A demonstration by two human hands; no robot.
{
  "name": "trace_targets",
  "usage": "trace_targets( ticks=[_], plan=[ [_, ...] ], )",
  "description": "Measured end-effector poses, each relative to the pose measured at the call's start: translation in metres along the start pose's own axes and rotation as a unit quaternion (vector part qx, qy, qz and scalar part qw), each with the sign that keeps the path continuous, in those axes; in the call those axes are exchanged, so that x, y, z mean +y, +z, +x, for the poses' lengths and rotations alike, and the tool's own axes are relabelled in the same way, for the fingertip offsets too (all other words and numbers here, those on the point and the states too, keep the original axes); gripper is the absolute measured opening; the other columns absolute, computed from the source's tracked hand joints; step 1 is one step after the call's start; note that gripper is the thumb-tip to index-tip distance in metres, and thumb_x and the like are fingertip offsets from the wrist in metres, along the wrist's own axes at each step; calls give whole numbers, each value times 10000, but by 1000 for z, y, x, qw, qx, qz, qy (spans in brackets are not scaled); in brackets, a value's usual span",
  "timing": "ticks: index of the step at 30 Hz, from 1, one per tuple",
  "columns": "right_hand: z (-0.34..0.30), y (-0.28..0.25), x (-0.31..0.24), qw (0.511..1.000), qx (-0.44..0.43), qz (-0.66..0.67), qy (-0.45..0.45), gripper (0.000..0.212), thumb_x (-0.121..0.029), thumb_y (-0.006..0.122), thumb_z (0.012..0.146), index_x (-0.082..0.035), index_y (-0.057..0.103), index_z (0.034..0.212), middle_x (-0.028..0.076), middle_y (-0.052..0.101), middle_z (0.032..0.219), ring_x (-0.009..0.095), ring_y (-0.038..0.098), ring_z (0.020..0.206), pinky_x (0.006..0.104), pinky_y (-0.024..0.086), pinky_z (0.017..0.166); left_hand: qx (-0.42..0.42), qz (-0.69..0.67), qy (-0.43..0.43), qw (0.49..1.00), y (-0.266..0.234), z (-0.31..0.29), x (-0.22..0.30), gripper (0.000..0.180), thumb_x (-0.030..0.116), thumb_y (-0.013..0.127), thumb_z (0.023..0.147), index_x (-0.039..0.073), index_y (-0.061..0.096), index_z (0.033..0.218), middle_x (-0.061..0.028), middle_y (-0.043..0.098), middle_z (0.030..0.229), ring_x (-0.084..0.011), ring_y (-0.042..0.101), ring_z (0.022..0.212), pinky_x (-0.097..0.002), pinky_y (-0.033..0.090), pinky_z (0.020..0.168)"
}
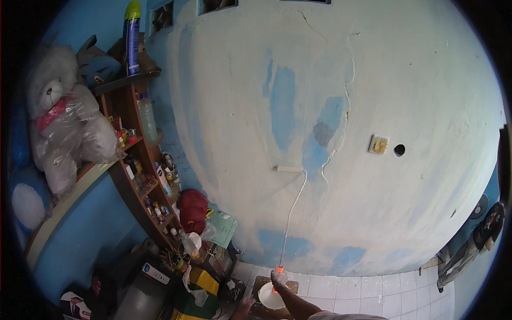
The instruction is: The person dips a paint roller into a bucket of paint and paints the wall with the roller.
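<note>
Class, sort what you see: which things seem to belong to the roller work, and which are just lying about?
Seem to belong to the work:
- paint roller, gripped by the right hand
- patchy wall
- white bucket, probably

Just lying about:
- plastic-wrapped teddy bear
- spray can
- dark red bundle

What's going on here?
A person's right hand grips the orange handle of a long-framed roller, its pale head up at the wall. The wall is mostly whitish, with blue patches showing. A white bucket is low down by that hand. What looks like the left hand is blurred at the lower edge, grip unclear.
</note>
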State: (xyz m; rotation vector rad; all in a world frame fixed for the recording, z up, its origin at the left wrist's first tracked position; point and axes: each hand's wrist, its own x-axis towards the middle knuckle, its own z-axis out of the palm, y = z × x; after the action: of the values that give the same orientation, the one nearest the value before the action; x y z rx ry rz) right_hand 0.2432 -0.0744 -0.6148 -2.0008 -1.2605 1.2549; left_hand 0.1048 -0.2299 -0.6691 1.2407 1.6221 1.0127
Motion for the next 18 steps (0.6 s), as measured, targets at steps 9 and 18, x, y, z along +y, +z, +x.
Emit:
trace_targets(
  ticks=[9,18],
  plan=[
    [-16,-53,-136,988,-83,-45,-120,777,-731,439,669,-45,572,1009,199,614,910,327,567,944,380,444,780,57,-50,219,973,11,108,183,380,135,584,767,22,414,1088,-137,542,984,-243,545,927,-338,441,746],
    [4,-162,-123,956,-33,172,-235,561,-468,552,798,33,525,1048,154,563,998,219,525,971,322,412,826,233,53,163,957,63,155,214,302,333,612,742,30,602,732,-193,589,651,-372,585,676,-420,451,552]
  ],
)
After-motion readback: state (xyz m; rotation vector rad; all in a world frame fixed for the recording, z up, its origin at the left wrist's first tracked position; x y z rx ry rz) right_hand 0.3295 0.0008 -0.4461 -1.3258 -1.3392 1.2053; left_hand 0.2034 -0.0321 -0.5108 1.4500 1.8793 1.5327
